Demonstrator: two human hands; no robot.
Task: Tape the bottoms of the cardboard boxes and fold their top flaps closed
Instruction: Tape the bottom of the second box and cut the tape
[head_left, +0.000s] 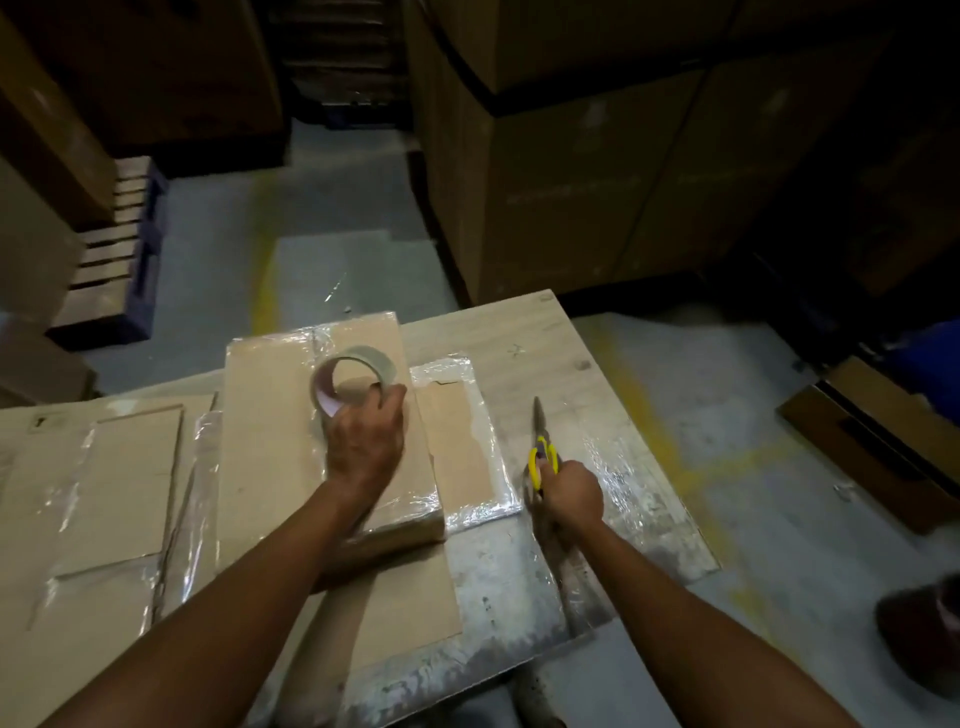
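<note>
Left edge of the bench (524, 338): flattened cardboard (104, 467) under loose film (202, 441). Left of bench centre sits the cardboard box (270, 415), far end at the far edge, broad face up. There's glossy tape along its far and right edges, I think; the light is poor. On that face the left hand (363, 447) curls its fingers round the tape roll (358, 364), which stands on its rim. Between box and the bench's right edge, the right hand (569, 493) is fisted round yellow-handled scissors (540, 431).

Risks:
- The loose tape end folds on itself or grabs the film.
- The roll slips and the strip lands crooked.
- The blades nick the left forearm during the cut.

Box long axis runs near edge to far edge, leaning slightly right. Scissor tips point to the far edge.
</note>
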